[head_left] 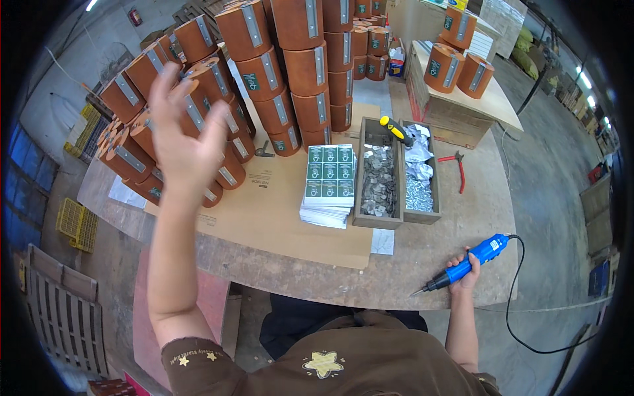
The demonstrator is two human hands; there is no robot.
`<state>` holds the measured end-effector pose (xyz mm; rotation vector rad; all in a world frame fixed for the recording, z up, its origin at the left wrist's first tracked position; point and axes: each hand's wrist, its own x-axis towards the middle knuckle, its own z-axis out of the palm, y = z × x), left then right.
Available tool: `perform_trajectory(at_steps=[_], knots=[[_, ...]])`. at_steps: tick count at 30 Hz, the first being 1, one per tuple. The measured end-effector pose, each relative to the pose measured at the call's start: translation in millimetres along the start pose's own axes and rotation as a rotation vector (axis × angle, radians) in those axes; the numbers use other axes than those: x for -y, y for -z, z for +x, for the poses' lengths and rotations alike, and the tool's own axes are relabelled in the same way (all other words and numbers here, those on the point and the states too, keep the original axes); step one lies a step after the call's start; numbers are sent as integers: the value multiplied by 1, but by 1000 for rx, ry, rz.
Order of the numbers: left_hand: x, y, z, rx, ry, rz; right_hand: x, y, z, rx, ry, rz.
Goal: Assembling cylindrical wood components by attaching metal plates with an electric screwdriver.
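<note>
My left hand [183, 135] is raised on the left, in front of stacked brown cylinders [247, 72] that each bear a metal strip. Its fingers are spread, slightly blurred, with nothing in them. At the table's right front edge, my right hand [467, 272] is wrapped round a blue electric screwdriver [487, 249], whose thin bit points left. A black cord trails from the tool's back end. A pile of green-and-white label sheets [329, 175] lies mid-table. Beside it stand two wooden trays, one with flat metal pieces [379, 173], the other with small silvery screws [419, 194].
A yellow-and-black screwdriver [395, 129] rests across the trays. Red-handled pliers [461, 173] lie to their right. Cardboard [277, 231] covers part of the table [456, 228]. Three more cylinders [444, 67] stand on a wooden box at the back right. Yellow crates [77, 223] are on the floor at left.
</note>
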<state>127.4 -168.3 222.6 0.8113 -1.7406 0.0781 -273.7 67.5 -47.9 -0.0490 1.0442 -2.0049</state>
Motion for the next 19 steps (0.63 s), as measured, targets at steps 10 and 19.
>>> perform_trajectory(at_steps=[10,19], knots=[[-29,-53,-194,553,13,40,5,2,-3,90,-52,33],[-50,-45,-308,521,379,139,8,24,7,313,-125,75]])
